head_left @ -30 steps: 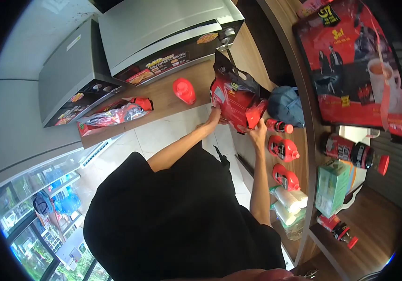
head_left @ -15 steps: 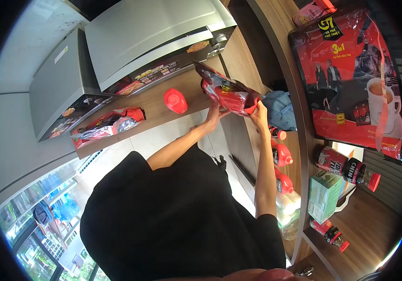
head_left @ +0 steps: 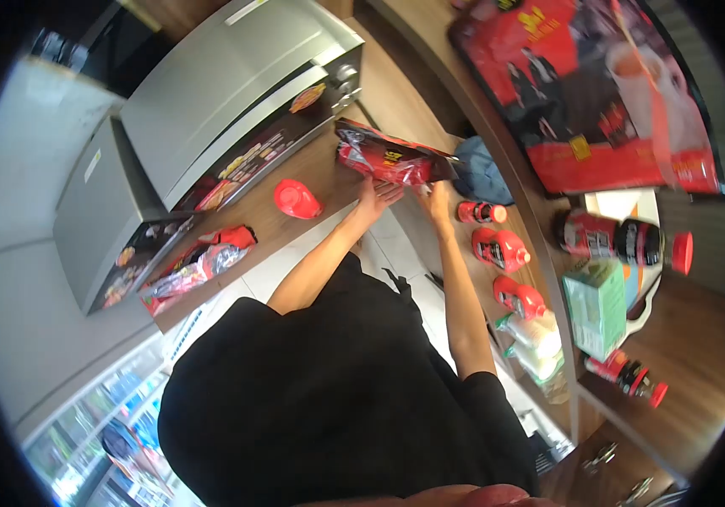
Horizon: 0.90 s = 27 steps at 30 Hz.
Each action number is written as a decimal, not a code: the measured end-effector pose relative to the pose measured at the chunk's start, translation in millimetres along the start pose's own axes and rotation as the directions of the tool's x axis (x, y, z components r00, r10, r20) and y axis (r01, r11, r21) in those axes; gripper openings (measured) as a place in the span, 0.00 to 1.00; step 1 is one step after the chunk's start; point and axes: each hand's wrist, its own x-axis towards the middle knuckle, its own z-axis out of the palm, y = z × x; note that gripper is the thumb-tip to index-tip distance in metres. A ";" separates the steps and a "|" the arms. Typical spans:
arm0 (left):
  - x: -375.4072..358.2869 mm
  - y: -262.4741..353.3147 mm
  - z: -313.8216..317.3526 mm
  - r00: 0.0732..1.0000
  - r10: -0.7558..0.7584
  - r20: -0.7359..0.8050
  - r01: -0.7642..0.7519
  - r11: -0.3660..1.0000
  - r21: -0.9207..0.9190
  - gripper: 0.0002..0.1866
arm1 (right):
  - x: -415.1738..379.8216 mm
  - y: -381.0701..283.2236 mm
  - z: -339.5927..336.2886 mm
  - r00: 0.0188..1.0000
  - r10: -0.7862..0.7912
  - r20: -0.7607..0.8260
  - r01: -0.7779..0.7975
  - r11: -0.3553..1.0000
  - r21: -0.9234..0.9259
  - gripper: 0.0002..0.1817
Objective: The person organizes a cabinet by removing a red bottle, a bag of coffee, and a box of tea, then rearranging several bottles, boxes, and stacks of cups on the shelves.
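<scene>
A red and black packet (head_left: 392,160) lies near the counter's right end, beside the large silver oven. My left hand (head_left: 377,196) is at the packet's near edge, its fingers spread and touching the red side. At the packet's right end is my right hand (head_left: 435,203), whose fingertips are partly hidden by the packet, so their grip is unclear. To the left on the wooden counter (head_left: 265,221) stands a red-capped container (head_left: 297,199), and farther left lies another red packet (head_left: 202,264).
Silver ovens (head_left: 244,84) line the back. On the right shelf are red bottles (head_left: 500,248), a blue bag (head_left: 482,171) and white packs (head_left: 536,338). Farther right are a large red coffee bag (head_left: 582,93), a green box (head_left: 595,308) and dark bottles (head_left: 612,238).
The view has turned and shifted. The packet, tilted up between my hands before, now sits lower against the counter, and my left hand's fingers have spread.
</scene>
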 end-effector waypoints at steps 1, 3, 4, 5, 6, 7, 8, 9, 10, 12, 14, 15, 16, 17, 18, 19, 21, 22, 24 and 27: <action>2.4 -3.2 -1.3 1.000 0.002 -0.005 -0.002 1.000 -0.009 0.40 | -8.7 -9.8 1.9 0.998 -0.048 -0.032 0.049 0.998 0.039 0.47; 8.2 -7.1 -11.2 0.999 0.005 0.040 -0.006 1.000 0.022 0.41 | -25.5 -8.4 10.8 0.995 0.008 -0.095 -0.006 1.000 0.018 0.47; 16.2 -9.7 -15.9 0.997 -0.011 0.076 0.007 0.999 0.048 0.42 | -40.3 -22.7 6.1 0.984 -0.092 -0.151 0.086 0.995 -0.044 0.44; 21.8 -9.6 -19.1 0.995 0.006 0.102 -0.014 0.997 0.077 0.43 | -54.7 -36.8 -0.8 0.974 -0.145 -0.172 0.148 0.989 0.002 0.43; 28.1 -10.2 -27.6 0.990 0.007 0.138 -0.022 0.994 0.109 0.44 | -66.9 -33.0 -4.1 0.989 -0.104 -0.107 0.119 0.983 0.139 0.39; 37.6 -8.5 -39.8 0.990 -0.029 0.136 0.021 0.998 0.060 0.42 | -84.7 -36.0 -12.2 0.999 0.044 0.023 -0.048 0.974 0.221 0.33; 36.6 -4.7 -40.5 0.995 -0.077 0.065 0.074 0.996 0.058 0.38 | -100.6 -39.1 -22.2 0.992 0.075 0.105 -0.101 0.960 0.263 0.30; 25.8 -4.0 -36.0 0.989 -0.105 0.106 0.098 0.993 0.073 0.33 | -120.5 -30.4 -24.9 0.991 0.048 0.124 -0.083 0.951 0.296 0.27; 25.7 -7.5 -37.6 0.999 -0.036 0.019 0.032 0.987 0.158 0.29 | -141.2 -28.3 -36.6 0.987 0.027 0.160 -0.083 0.932 0.353 0.26; 31.4 -15.2 -54.3 0.997 0.067 -0.025 -0.053 0.927 0.372 0.23 | -183.6 -27.1 -56.5 0.970 -0.026 0.243 -0.095 0.875 0.475 0.21; 23.1 -28.1 -57.6 0.993 0.117 0.016 -0.101 0.779 0.619 0.21 | -224.5 -15.9 -75.7 0.955 -0.025 0.295 -0.154 0.808 0.569 0.22; 18.1 -36.2 -59.6 0.991 0.132 0.024 -0.112 0.711 0.694 0.19 | -247.9 -18.4 -90.0 0.977 0.014 0.214 -0.144 0.781 0.607 0.22; 10.2 -46.7 -58.4 0.988 0.152 0.030 -0.121 0.635 0.763 0.17 | -274.1 -21.0 -102.0 0.989 0.056 0.139 -0.133 0.751 0.647 0.22; 1.1 -62.1 -54.9 0.984 0.170 0.047 -0.141 0.594 0.792 0.16 | -299.1 -14.6 -109.4 0.993 0.105 0.062 -0.118 0.720 0.684 0.21; -11.5 -79.7 -51.6 0.979 0.193 0.065 -0.164 0.553 0.817 0.15 | -322.9 -3.5 -114.4 0.988 0.151 -0.009 -0.099 0.688 0.719 0.21; -27.4 -99.0 -45.8 0.972 0.219 0.084 -0.188 0.513 0.838 0.13 | -345.6 2.4 -123.0 0.978 0.196 -0.075 -0.074 0.657 0.750 0.20; -65.7 -142.0 -35.8 0.969 0.162 0.188 -0.242 0.448 0.860 0.12 | -395.9 4.9 -141.6 0.912 0.370 -0.180 -0.100 0.623 0.776 0.18; -87.0 -166.4 -29.7 0.962 0.137 0.235 -0.271 0.423 0.865 0.11 | -420.2 6.7 -153.1 0.866 0.448 -0.221 -0.112 0.606 0.787 0.17; -123.6 -214.1 -28.0 0.950 0.034 0.311 -0.299 0.389 0.871 0.12 | -466.7 16.5 -165.6 0.712 0.598 -0.367 -0.055 0.569 0.820 0.15; -171.8 -284.6 -30.2 0.912 -0.136 0.386 -0.329 0.319 0.889 0.12 | -537.9 32.6 -189.1 0.385 0.738 -0.554 0.069 0.575 0.815 0.15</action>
